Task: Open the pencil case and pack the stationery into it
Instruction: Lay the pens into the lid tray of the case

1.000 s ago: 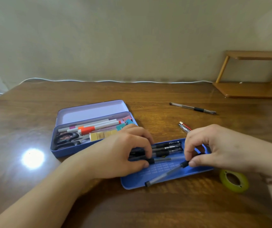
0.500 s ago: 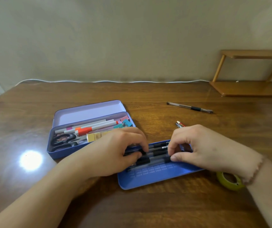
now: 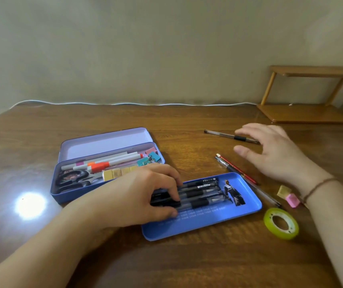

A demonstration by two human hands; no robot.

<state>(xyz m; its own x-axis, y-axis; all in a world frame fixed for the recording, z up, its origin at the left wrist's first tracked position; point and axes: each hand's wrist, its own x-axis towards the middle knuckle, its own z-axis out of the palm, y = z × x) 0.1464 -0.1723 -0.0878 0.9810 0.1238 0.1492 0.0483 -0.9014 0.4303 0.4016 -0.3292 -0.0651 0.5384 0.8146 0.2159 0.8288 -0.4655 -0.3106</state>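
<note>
An open blue pencil case [image 3: 62, 196] at centre left holds markers, scissors, gold blocks and binder clips. In front of it lies its blue inner tray [image 3: 204, 223] with several black pens [image 3: 199, 194] side by side. My left hand [image 3: 145, 194] rests on the pens' left ends, fingers curled over them. My right hand [image 3: 270, 154] hovers open above the table, near a loose black pen [image 3: 224, 135]. A red pencil and dark pens [image 3: 235, 169] lie between tray and right hand.
A green tape roll [image 3: 281, 223] sits right of the tray. A pink eraser [image 3: 292, 200] and a small yellow piece [image 3: 283, 191] lie by my right wrist. A wooden shelf [image 3: 311, 113] stands back right. A white cable [image 3: 125, 103] runs along the wall.
My right hand let go of the pens in the tray and moved up and right toward the loose black pen. My left hand stayed on the pens.
</note>
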